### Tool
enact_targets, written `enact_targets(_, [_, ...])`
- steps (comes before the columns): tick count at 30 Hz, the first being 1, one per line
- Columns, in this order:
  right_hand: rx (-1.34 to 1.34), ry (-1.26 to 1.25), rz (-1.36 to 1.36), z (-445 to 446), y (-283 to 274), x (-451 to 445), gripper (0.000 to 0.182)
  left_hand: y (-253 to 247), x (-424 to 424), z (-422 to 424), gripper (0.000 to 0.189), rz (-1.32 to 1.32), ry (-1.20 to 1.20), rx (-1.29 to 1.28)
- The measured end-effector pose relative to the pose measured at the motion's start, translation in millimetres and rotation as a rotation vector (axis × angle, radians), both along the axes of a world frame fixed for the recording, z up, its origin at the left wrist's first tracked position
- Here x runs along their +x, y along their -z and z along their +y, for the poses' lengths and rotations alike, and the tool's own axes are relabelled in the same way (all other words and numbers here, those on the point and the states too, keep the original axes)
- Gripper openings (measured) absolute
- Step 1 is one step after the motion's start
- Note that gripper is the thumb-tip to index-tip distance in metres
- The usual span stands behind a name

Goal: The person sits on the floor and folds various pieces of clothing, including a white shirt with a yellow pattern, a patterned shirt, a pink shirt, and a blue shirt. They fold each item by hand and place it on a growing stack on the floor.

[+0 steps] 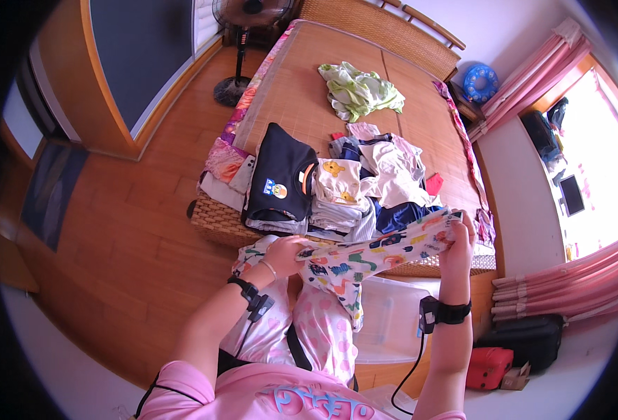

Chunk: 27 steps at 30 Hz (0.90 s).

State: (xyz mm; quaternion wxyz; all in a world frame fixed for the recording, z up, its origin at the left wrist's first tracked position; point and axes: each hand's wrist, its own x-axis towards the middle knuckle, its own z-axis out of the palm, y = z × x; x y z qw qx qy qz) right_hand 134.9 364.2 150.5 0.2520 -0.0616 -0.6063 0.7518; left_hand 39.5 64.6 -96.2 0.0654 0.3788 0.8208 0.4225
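A white child's garment with colourful animal prints (351, 262) is stretched between my two hands, above my lap. My left hand (286, 254) grips its left part, and my right hand (457, 236) holds up the far right end. Just beyond, on the bed's front edge, lies a folded black top (282, 173) with a cartoon patch. Beside it is a stack of folded light clothes with a bear-print piece (338, 181) on top. A loose heap of white and blue clothes (395, 168) lies to the right of the stack. Farther back is a crumpled green-and-white cloth (361, 90).
The mat-covered bed (288, 79) has a woven base. A lidded or open clear plastic bin (393, 320), which I cannot tell, stands by my knees. A standing fan (233, 90) is at the back left; a red case (490, 367) and black suitcase (529, 341) stand at right.
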Motion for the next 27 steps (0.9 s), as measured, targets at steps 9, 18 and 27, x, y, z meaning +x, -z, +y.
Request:
enact_targets(9, [0.012,0.219,-0.008,20,-2,8,0.008,-24,12,-23,0.027,-0.022,-0.061,0.109])
enact_targets(18, [0.166,0.198,-0.244,36,-1,17,0.007,-17,27,-43,0.036,-0.032,-0.094,0.023])
enact_targets(27, [1.224,-0.221,-0.629,16,17,64,0.045,-56,-42,-23,0.028,-0.147,-0.269,0.263])
